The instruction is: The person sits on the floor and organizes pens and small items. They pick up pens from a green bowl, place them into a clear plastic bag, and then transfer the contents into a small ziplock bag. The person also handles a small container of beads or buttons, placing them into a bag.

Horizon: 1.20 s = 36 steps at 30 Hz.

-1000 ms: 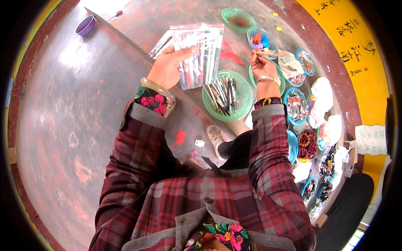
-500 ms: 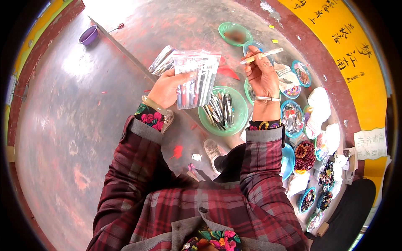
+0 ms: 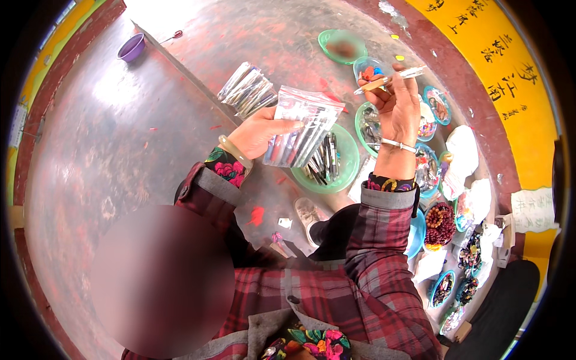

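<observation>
My left hand [image 3: 255,133] grips a clear plastic zip bag [image 3: 306,129] packed with pens, thumb over its front face. Held up to the right of it, a pen [image 3: 377,85] with a yellowish barrel and clear ends lies slantwise in the fingers of my right hand [image 3: 399,111]. Beneath the bag stands a pale green basin [image 3: 348,171] with loose black and white pens [image 3: 327,157] in it; the bag hides part of them. Just beyond my left hand, more clear packets of pens [image 3: 247,90] lie on the floor.
Bowls and baskets of beads and small goods crowd the right side, among them dark red beads [image 3: 439,227]. White bags [image 3: 461,162] lie there too. A purple basin [image 3: 132,49] stands far left, a green basin [image 3: 327,45] at the back. My shoe [image 3: 307,219] is below the pens.
Both hands have shifted a little to the right in the picture. The bag has tilted clockwise, and the floor packets show more fully. The pen remains in my right hand.
</observation>
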### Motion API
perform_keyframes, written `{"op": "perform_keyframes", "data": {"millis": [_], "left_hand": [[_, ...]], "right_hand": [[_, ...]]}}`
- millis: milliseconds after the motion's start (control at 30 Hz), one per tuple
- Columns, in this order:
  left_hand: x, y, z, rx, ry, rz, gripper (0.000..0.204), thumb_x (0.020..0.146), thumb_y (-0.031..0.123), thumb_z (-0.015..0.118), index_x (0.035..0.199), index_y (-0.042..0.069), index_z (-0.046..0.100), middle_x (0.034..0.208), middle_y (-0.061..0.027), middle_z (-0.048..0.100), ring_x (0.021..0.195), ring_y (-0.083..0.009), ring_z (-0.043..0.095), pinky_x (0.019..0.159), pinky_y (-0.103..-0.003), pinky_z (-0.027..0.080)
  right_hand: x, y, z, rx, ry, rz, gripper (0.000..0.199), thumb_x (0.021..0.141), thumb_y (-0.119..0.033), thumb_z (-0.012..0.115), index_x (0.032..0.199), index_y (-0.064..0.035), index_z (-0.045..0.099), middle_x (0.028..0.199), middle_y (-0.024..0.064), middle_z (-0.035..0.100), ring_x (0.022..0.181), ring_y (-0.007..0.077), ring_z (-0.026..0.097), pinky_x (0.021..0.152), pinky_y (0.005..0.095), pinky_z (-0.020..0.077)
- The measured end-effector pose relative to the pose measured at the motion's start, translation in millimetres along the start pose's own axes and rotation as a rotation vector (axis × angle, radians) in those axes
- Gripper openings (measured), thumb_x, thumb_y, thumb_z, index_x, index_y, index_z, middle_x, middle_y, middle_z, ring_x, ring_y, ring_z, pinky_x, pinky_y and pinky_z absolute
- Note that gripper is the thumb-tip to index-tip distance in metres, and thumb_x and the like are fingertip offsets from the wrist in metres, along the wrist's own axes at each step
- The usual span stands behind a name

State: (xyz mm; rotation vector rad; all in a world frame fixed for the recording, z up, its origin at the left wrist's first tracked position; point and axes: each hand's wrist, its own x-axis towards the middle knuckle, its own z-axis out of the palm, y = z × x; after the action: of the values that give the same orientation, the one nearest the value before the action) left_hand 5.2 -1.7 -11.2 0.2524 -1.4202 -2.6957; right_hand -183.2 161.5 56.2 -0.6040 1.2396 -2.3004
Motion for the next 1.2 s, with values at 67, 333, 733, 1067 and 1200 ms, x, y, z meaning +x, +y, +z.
{"op": "perform_keyframes", "data": {"millis": [67, 333, 733, 1067, 1200], "left_hand": [[1, -1, 3, 0.011, -0.016, -0.025, 0.031, 0.086, 0.004, 0.058, 0.116, -0.001, 0.056, 0.109, -0.0073, 0.062, 0.096, -0.0145, 0.060, 0.084, -0.030, 0.047], [4, -8, 11, 0.014, -0.060, -0.067, 0.034, 0.086, 0.004, 0.057, 0.119, -0.001, 0.052, 0.114, -0.0066, 0.059, 0.103, -0.0138, 0.056, 0.089, -0.029, 0.044], [9, -13, 9, 0.002, -0.099, -0.088, 0.035, 0.087, 0.002, 0.056, 0.121, -0.002, 0.050, 0.113, -0.0077, 0.058, 0.103, -0.0142, 0.056, 0.090, -0.030, 0.044], [7, -13, 8, -0.012, -0.088, -0.055, 0.033, 0.086, 0.006, 0.059, 0.117, -0.004, 0.052, 0.108, -0.0081, 0.061, 0.097, -0.0123, 0.057, 0.086, -0.027, 0.044], [8, -14, 7, -0.002, -0.106, -0.075, 0.033, 0.087, 0.002, 0.055, 0.120, -0.002, 0.050, 0.112, -0.0068, 0.059, 0.100, -0.0122, 0.056, 0.088, -0.027, 0.045]], "right_hand": [[-4, 4, 5, -0.040, -0.015, -0.046, 0.026, 0.091, -0.014, 0.052, 0.114, -0.0006, 0.050, 0.089, 0.0169, 0.063, 0.082, 0.0286, 0.066, 0.063, 0.0288, 0.0568], [-6, 20, 21, -0.149, -0.071, -0.059, 0.032, 0.085, -0.004, 0.060, 0.115, 0.0000, 0.051, 0.087, 0.0099, 0.064, 0.080, 0.0154, 0.063, 0.064, 0.0244, 0.0544], [-14, 17, 32, -0.309, -0.068, -0.150, 0.066, 0.078, 0.007, 0.062, 0.133, -0.0070, 0.029, 0.080, 0.0111, 0.061, 0.072, 0.0199, 0.064, 0.062, 0.0285, 0.0557], [-9, 8, 20, -0.286, 0.030, -0.205, 0.066, 0.078, 0.008, 0.062, 0.133, -0.0097, 0.030, 0.075, 0.0081, 0.060, 0.069, 0.0180, 0.063, 0.062, 0.0288, 0.0556], [-7, 16, 18, -0.285, -0.058, -0.165, 0.063, 0.079, 0.007, 0.062, 0.132, -0.0077, 0.032, 0.076, 0.0082, 0.060, 0.071, 0.0176, 0.064, 0.062, 0.0282, 0.0557]]}}
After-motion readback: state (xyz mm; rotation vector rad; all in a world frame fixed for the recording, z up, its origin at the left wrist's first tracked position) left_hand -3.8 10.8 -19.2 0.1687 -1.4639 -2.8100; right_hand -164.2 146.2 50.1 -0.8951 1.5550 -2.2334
